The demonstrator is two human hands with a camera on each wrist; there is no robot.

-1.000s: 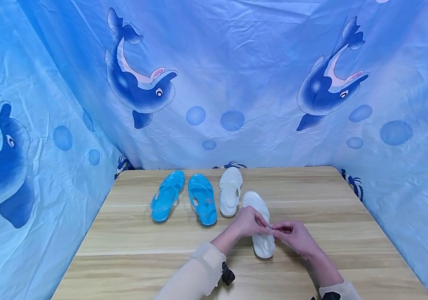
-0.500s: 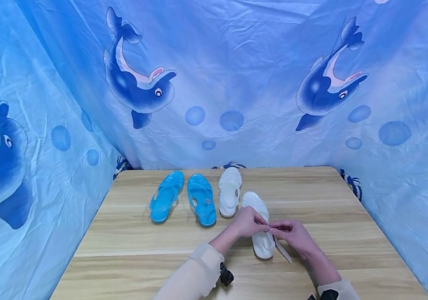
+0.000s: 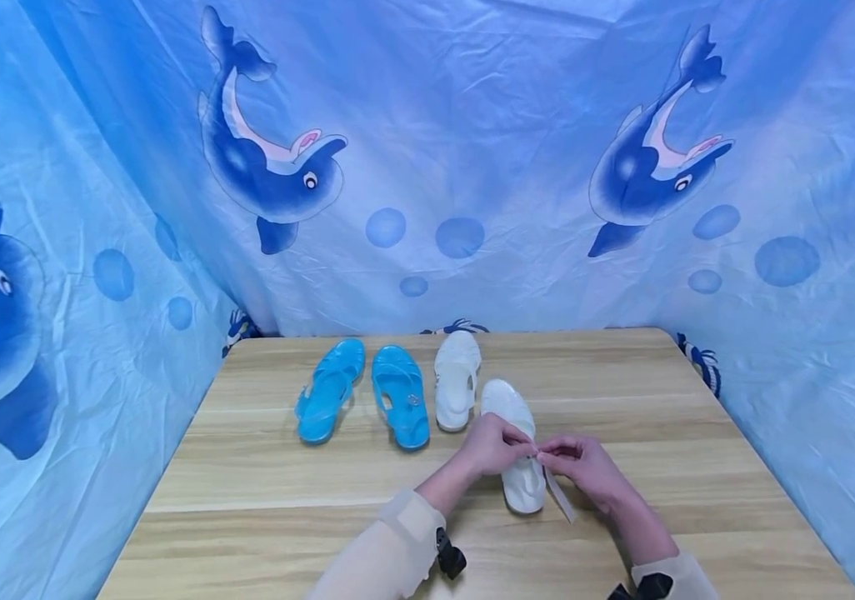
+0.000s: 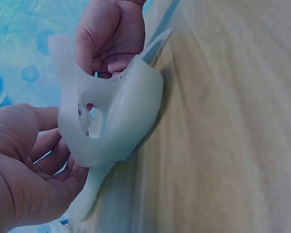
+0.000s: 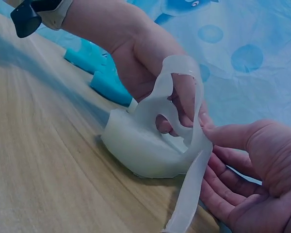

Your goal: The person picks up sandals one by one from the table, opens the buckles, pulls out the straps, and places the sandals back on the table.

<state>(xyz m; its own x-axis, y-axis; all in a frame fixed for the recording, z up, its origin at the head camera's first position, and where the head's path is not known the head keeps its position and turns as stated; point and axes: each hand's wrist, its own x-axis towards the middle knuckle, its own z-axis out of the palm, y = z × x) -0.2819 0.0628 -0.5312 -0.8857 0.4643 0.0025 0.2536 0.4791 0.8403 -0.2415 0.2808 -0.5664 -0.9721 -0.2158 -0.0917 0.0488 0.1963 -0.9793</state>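
A white jelly sandal (image 3: 523,492) stands on the wooden table in front of me, toe pointing away. Its heel loop rises behind the open footbed. My left hand (image 3: 493,446) reaches over from the left side and pinches the sandal near its ankle strap. At the outer right side, my right hand (image 3: 585,467) pinches the ankle strap (image 5: 189,194) between thumb and fingers, seen close in the right wrist view. Both sets of fingertips meet at this side of the sandal. The strap's loose end hangs down to the right. The fastening itself is mostly hidden by fingers.
A second white sandal (image 3: 457,383) stands just behind and left. Farther left are two blue sandals (image 3: 328,392), (image 3: 401,398). Blue dolphin-print cloth (image 3: 427,167) hangs around the table's back and sides.
The strap's loose end has come into view, sticking out to the lower right beneath my right hand. Both hands stay at the same side of the sandal, fingertips shifting slightly.
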